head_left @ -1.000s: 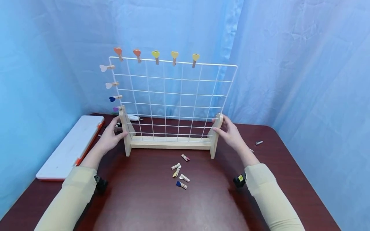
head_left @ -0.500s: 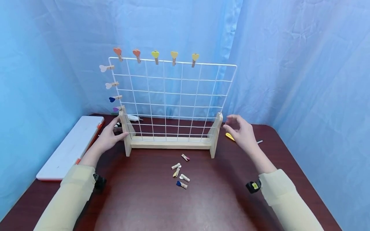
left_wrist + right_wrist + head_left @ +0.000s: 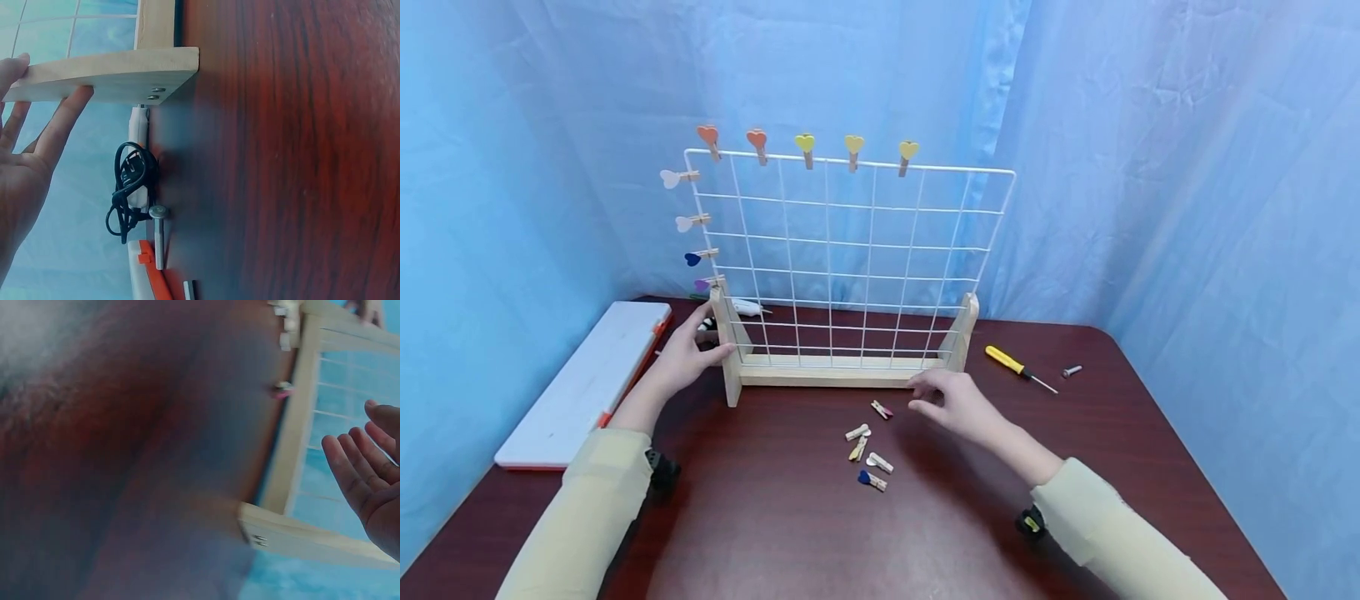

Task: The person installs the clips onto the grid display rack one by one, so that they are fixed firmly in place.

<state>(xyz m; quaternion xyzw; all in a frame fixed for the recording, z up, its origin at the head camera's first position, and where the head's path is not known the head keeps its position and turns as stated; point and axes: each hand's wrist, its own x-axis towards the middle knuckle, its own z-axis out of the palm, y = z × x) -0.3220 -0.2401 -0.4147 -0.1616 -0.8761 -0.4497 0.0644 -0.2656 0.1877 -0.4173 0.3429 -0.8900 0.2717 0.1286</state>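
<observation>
A white wire grid (image 3: 847,225) stands upright in a wooden stand (image 3: 842,377). My left hand (image 3: 688,350) holds the stand's left side board (image 3: 119,75), thumb at its front edge and fingers against the outer face. In front of the stand's right end, my right hand (image 3: 955,406) hovers with nothing in it, fingers loosely bent. Just left of its fingertips lies a clothespin with a pinkish heart (image 3: 882,409). Several more heart clothespins lie nearer, including a blue one (image 3: 872,480). Orange and yellow heart clothespins (image 3: 805,148) line the grid's top; white, blue and purple ones clip its left edge.
A yellow screwdriver (image 3: 1004,359) and a bolt (image 3: 1072,372) lie right of the stand. At the left is a white case with orange edging (image 3: 583,383). Behind the left board are a white tool (image 3: 747,307) and a coiled black cable (image 3: 132,181). Blue curtains enclose the table.
My right hand lets go of the stand's right board, draws back to the right, then comes forward and left toward the loose clothespins, uncovering the screwdriver. My left hand stays at the left board.
</observation>
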